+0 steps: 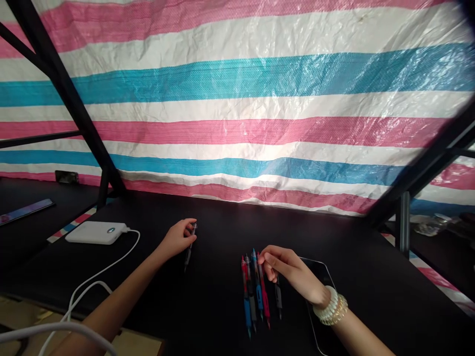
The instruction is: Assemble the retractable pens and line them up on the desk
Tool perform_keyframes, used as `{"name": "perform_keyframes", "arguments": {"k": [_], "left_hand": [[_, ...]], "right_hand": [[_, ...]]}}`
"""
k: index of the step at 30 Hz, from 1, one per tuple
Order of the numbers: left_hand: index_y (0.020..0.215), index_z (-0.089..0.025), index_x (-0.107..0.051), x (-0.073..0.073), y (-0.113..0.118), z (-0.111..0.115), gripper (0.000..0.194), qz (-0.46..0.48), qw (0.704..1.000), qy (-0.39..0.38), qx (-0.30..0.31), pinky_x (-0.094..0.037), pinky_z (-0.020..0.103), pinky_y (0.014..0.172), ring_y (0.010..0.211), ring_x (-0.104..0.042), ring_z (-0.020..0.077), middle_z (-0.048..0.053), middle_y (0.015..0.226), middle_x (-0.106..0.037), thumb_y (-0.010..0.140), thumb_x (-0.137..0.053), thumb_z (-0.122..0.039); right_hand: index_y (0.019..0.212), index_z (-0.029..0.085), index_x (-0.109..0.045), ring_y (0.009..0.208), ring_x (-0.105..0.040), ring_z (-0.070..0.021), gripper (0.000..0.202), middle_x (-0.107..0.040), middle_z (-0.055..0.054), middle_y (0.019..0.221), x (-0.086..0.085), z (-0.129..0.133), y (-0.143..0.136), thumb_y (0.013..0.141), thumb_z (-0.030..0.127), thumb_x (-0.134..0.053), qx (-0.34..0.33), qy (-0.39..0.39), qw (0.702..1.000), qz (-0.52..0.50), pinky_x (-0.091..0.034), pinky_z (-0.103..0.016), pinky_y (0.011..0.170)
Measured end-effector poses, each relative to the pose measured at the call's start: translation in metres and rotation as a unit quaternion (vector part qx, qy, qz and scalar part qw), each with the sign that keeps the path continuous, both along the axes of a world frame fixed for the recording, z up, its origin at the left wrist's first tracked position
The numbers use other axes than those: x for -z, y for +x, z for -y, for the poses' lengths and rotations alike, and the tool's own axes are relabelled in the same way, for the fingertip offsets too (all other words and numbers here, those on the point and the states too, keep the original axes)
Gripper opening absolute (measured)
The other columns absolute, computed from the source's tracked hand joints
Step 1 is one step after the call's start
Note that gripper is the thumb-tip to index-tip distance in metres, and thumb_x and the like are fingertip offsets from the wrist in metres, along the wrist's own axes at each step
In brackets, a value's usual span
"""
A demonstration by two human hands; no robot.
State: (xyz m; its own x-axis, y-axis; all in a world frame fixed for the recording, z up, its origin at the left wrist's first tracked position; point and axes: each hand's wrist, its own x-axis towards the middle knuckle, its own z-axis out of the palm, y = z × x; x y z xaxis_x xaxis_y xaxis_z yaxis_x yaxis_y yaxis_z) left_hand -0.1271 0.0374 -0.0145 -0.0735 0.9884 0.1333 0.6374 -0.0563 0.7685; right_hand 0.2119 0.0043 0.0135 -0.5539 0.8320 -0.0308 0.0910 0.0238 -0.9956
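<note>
My left hand (181,237) pinches the upper end of a dark clear-barrelled pen (188,254), whose lower end points toward me on the black table (215,222). To the right, several pens lie side by side: a blue one (247,311), a grey one (253,306), a lighter blue one (259,296) and a pink one (265,306). Over the right end of this row is my right hand (284,264), fingers bent together at the pink pen's top. A black pen (278,296) shows below it, its top hidden by the fingers.
A dark tablet (319,316) lies partly beneath my right forearm. On the left is a white power bank (97,232) with a white cable (107,269). Black metal bars (70,101) slant at both sides before a striped sheet (237,128). A phone (25,211) lies far left.
</note>
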Motion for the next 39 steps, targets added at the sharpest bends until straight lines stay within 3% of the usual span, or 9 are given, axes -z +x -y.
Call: {"name": "perform_keyframes", "arguments": {"k": [4,9,11,14,18,25,30,35,39], "left_hand": [[0.114,-0.015,-0.063,0.002,0.006,0.003,0.044,-0.099,0.995,0.027,-0.007,-0.051,0.039,0.077,0.070,-0.063,0.0208,0.009,0.103,-0.059,0.071,-0.064,-0.022],[0.125,-0.019,-0.057,-0.022,0.040,0.021,0.045,-0.180,0.978,0.084,0.067,-0.042,0.044,0.096,0.117,-0.051,0.0316,0.013,0.126,-0.053,0.080,-0.057,-0.015],[0.116,-0.029,-0.062,-0.033,0.062,0.029,0.040,-0.197,0.961,0.099,0.167,-0.041,0.037,0.097,0.112,-0.053,0.0247,0.004,0.122,-0.058,0.080,-0.060,-0.012],[0.104,-0.030,-0.066,-0.042,0.093,0.037,0.027,-0.256,0.853,0.140,0.432,-0.039,0.035,0.096,0.108,-0.054,0.0208,0.000,0.117,-0.062,0.083,-0.063,-0.012],[0.084,-0.025,-0.066,-0.033,0.114,0.036,0.011,-0.271,0.794,0.154,0.521,-0.039,0.032,0.087,0.099,-0.056,0.0192,-0.002,0.095,-0.066,0.081,-0.071,-0.016],[0.083,-0.024,-0.062,-0.023,0.110,0.029,0.014,-0.217,0.815,0.171,0.509,-0.038,0.032,0.092,0.096,-0.058,0.0170,-0.003,0.089,-0.068,0.085,-0.063,-0.010],[0.093,-0.020,-0.061,-0.025,0.107,0.023,0.018,-0.187,0.864,0.261,0.388,-0.041,0.036,0.090,0.080,-0.059,0.0160,0.001,0.085,-0.065,0.093,-0.046,-0.009],[0.099,-0.017,-0.063,-0.018,0.108,0.022,0.022,-0.235,0.832,0.416,0.281,-0.043,0.037,0.076,0.073,-0.058,0.0171,0.004,0.082,-0.066,0.091,-0.047,-0.005],[0.106,-0.016,-0.062,-0.017,0.111,0.025,0.020,-0.279,0.808,0.456,0.247,-0.043,0.037,0.075,0.074,-0.060,0.0174,0.004,0.084,-0.068,0.091,-0.052,-0.008]], "right_hand": [[0.086,0.013,-0.062,0.057,-0.051,-0.0127,0.044,-0.054,0.001,0.061,0.000,-0.002,0.002,0.089,0.057,-0.058,0.000,0.007,1.000,0.003,-0.043,-0.027,0.058],[0.086,0.013,-0.063,0.056,-0.051,-0.0121,0.042,-0.055,0.001,0.060,0.000,-0.002,0.001,0.089,0.054,-0.058,0.007,0.011,1.000,-0.003,-0.044,-0.027,0.058],[0.086,0.013,-0.063,0.056,-0.050,-0.0121,0.041,-0.055,0.001,0.060,0.000,-0.002,0.001,0.089,0.053,-0.059,0.013,0.016,1.000,-0.008,-0.044,-0.027,0.058],[0.085,0.013,-0.063,0.055,-0.049,-0.0116,0.038,-0.054,0.002,0.059,0.000,-0.002,0.001,0.090,0.051,-0.059,0.027,0.026,0.999,-0.017,-0.042,-0.026,0.057],[0.084,0.013,-0.063,0.054,-0.048,-0.0110,0.036,-0.053,0.003,0.058,-0.003,-0.003,0.002,0.090,0.048,-0.059,0.051,0.038,0.998,-0.025,-0.041,-0.025,0.056],[0.084,0.013,-0.063,0.053,-0.047,-0.0110,0.036,-0.052,0.003,0.056,-0.007,-0.003,0.005,0.092,0.048,-0.058,0.066,0.043,0.996,-0.031,-0.041,-0.025,0.057],[0.090,0.013,-0.063,0.062,-0.053,-0.0141,0.042,-0.057,-0.001,0.067,-0.004,-0.001,0.005,0.096,0.051,-0.048,0.022,0.041,0.999,0.015,-0.043,-0.026,0.057],[0.083,0.016,-0.059,0.066,-0.055,-0.0138,0.042,-0.060,-0.001,0.073,-0.005,0.003,0.006,0.101,0.048,-0.040,-0.037,0.153,0.979,0.132,-0.041,-0.025,0.062],[0.076,0.018,-0.052,0.060,-0.051,-0.0125,0.041,-0.056,0.001,0.068,-0.007,0.005,0.004,0.104,0.042,-0.034,-0.011,0.243,0.943,0.229,-0.037,-0.025,0.060]]}}
